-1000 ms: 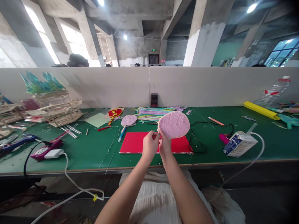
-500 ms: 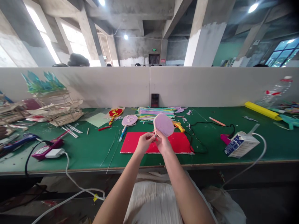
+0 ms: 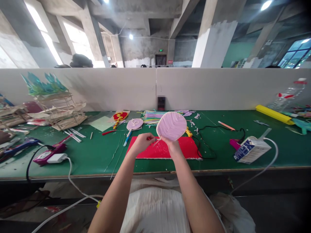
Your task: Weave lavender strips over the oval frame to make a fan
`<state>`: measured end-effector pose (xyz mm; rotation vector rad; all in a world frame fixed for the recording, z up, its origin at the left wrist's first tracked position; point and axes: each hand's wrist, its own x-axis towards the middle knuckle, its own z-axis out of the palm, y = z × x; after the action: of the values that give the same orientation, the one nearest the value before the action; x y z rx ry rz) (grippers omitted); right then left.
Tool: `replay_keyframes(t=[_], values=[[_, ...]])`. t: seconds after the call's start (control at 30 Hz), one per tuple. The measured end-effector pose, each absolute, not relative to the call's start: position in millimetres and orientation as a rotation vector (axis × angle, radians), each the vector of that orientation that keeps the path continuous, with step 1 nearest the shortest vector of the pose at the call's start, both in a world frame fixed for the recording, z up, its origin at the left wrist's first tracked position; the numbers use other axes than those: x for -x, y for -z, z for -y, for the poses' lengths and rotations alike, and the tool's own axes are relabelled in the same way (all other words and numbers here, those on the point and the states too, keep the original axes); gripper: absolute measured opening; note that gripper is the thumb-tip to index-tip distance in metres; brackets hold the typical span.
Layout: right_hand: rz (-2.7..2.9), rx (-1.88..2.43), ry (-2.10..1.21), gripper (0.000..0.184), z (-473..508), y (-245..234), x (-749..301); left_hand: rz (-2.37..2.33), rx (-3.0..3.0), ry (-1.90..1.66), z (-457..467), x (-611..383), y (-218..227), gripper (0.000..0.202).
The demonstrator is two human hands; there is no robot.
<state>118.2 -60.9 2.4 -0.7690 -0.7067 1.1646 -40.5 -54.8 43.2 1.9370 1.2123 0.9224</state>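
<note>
My right hand (image 3: 174, 147) pinches the lower edge of a pink oval fan face (image 3: 171, 126) with a herringbone pattern, holding it upright above the red board (image 3: 188, 149). My left hand (image 3: 143, 142) is closed just left of it, fingertips on the thin stick or handle end (image 3: 156, 141) below the fan. A second, smaller pink fan (image 3: 134, 125) with a blue handle lies on the green table (image 3: 97, 157) behind.
Coloured straws (image 3: 153, 116) and a yellow glue gun (image 3: 188, 132) lie behind the board. A carton (image 3: 251, 149) with a white cable sits right. Wooden models (image 3: 57, 113), a purple tool (image 3: 48, 155) and a charger lie left. A white partition (image 3: 218, 89) backs the table.
The fan turned edge-on half a second ago and now faces me again, shifted slightly left. My left hand moved left, away from the right hand. Pale crumbs now show on the red board.
</note>
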Motion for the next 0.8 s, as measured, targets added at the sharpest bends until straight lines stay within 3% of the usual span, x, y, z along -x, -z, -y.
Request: replay_keyframes(t=[0.37, 0.8], values=[[0.786, 0.824, -0.968, 0.054, 67.7, -12.9, -118.6, -1.585, -2.034, -0.96, 80.1, 20.2, -74.8, 0.012], [0.606, 0.794, -0.926, 0.036, 70.6, -7.3, -106.0, -1.328, -1.596, -1.244, 98.8, -20.1, -34.7, 0.013]])
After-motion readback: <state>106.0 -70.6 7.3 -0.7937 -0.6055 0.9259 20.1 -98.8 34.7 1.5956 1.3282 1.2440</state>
